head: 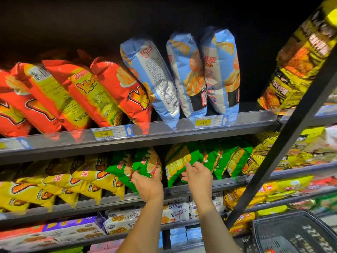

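Both my hands reach into the second shelf of a snack rack. My left hand (147,185) grips the lower part of a green chip bag (145,161), thumb on its front and fingers curled behind. To its right, my right hand (197,175) touches another green bag (179,158) that leans left and shows its yellow back label. The index finger lies on that label and the other fingers curl at the bag's lower edge. More green bags (229,159) stand behind and to the right.
Red bags (76,94) and blue bags (186,77) fill the top shelf (164,130) above the price tags. Yellow bags (60,181) lie left of my hands, biscuit packs (120,221) below. A dark post (284,152) slants across the right side. A black basket (291,232) sits at bottom right.
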`<state>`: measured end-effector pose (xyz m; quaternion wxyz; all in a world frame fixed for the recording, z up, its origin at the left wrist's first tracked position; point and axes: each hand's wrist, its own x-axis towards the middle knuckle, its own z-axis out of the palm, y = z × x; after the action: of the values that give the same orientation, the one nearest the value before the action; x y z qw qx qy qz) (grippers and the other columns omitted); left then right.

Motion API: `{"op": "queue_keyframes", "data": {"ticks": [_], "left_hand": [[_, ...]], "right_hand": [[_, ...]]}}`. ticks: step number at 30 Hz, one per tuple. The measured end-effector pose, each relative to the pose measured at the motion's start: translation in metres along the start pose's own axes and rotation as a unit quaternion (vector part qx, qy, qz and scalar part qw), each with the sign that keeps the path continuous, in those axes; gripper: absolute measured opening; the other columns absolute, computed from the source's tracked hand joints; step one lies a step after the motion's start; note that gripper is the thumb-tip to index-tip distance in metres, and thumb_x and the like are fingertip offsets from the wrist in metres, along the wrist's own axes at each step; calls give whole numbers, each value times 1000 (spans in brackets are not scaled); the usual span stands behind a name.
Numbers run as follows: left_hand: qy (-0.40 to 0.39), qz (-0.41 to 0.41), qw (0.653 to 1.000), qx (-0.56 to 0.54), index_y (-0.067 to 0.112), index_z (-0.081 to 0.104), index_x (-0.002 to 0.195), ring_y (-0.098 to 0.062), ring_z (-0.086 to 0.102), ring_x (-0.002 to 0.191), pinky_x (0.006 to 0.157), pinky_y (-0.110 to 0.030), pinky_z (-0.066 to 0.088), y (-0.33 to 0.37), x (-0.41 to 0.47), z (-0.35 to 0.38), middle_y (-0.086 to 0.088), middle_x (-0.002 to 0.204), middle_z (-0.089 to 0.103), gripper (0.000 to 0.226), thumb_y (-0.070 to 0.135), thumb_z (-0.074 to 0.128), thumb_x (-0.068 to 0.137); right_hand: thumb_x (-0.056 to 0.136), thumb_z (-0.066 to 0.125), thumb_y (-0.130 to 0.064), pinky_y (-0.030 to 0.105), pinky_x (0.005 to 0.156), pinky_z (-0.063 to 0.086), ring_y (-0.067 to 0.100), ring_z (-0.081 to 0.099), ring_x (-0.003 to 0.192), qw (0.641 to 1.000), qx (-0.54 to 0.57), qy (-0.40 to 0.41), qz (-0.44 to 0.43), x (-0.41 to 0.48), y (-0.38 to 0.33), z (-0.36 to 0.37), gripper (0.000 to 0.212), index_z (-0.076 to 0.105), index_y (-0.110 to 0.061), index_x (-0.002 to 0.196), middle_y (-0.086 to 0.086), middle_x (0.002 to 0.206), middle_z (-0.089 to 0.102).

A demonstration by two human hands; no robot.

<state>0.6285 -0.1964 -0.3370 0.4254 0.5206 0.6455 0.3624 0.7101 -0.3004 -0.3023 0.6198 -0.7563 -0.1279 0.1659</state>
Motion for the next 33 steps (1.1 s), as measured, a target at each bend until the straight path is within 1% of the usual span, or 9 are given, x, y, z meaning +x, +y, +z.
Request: {"op": "queue_keyframes", "data": {"ticks": [12, 15, 16, 18, 21, 23, 26, 29, 33], "left_hand": [[15, -27, 999, -25, 1, 45, 138, -40, 49, 131, 101, -52, 43, -1, -8, -11, -20, 138, 50, 77, 32, 89, 83], [32, 4, 999, -37, 0, 46, 135, -39, 47, 129, 106, -52, 40, 4, -25, -17, -19, 133, 51, 70, 33, 84, 87], [29, 28, 998, -43, 1, 47, 134, -38, 47, 129, 109, -53, 40, 6, -31, -19, -18, 131, 51, 67, 34, 83, 88], [-8, 79, 995, -59, 6, 50, 132, -32, 48, 128, 110, -50, 41, 9, -46, -23, -11, 129, 52, 61, 37, 81, 89], [-136, 116, 980, -87, 23, 50, 128, -22, 54, 127, 109, -41, 45, 21, -71, -30, -1, 130, 57, 52, 47, 77, 91], [-259, 90, 958, -82, 30, 50, 129, -15, 58, 123, 103, -35, 46, 32, -94, -39, 5, 131, 59, 45, 53, 70, 95], [-409, 43, 908, -76, 42, 61, 116, -6, 66, 112, 96, -35, 51, 37, -126, -50, 17, 122, 70, 34, 64, 63, 91], [-418, 55, 904, -72, 40, 69, 116, -3, 71, 107, 92, -32, 54, 31, -151, -49, 19, 112, 78, 34, 60, 68, 89], [-370, 84, 923, -64, 36, 73, 111, -6, 73, 102, 88, -33, 55, 26, -171, -44, 16, 106, 79, 22, 51, 72, 94]], "right_hand": [[104, 65, -19, 32, 68, 64, 24, 77, 82, 999, 28, -36, 3, -7, -16, -41, 35, 57, 9, 85, 21, 84, 73], [104, 63, -22, 28, 65, 60, 21, 66, 78, 997, 10, -79, -24, -9, -18, -62, 42, 43, -7, 72, 17, 74, 54], [105, 63, -26, 35, 67, 61, 19, 59, 74, 995, 11, -95, -32, -10, -18, -69, 43, 41, -10, 72, 12, 74, 47], [105, 61, -37, 52, 69, 51, 14, 46, 69, 992, 24, -119, -41, -12, -18, -85, 45, 44, -9, 74, 5, 73, 40], [107, 54, -44, 37, 64, 33, 12, 41, 64, 990, 38, -126, -40, -20, -18, -109, 43, 52, -12, 79, -1, 71, 45], [109, 50, -43, 38, 67, 44, 14, 56, 67, 989, 70, -132, -24, -25, -19, -124, 39, 61, -15, 85, -1, 74, 60], [106, 52, -51, 62, 95, 56, 40, 71, 101, 984, 113, -136, 1, -32, -15, -141, 39, 69, -15, 104, 18, 102, 73], [106, 53, -49, 67, 99, 54, 40, 74, 104, 982, 151, -110, 26, -37, -11, -154, 34, 72, -21, 107, 18, 106, 76], [106, 54, -50, 58, 96, 58, 24, 77, 100, 983, 147, -109, 19, -47, -9, -167, 34, 71, -24, 117, 4, 106, 80]]}}
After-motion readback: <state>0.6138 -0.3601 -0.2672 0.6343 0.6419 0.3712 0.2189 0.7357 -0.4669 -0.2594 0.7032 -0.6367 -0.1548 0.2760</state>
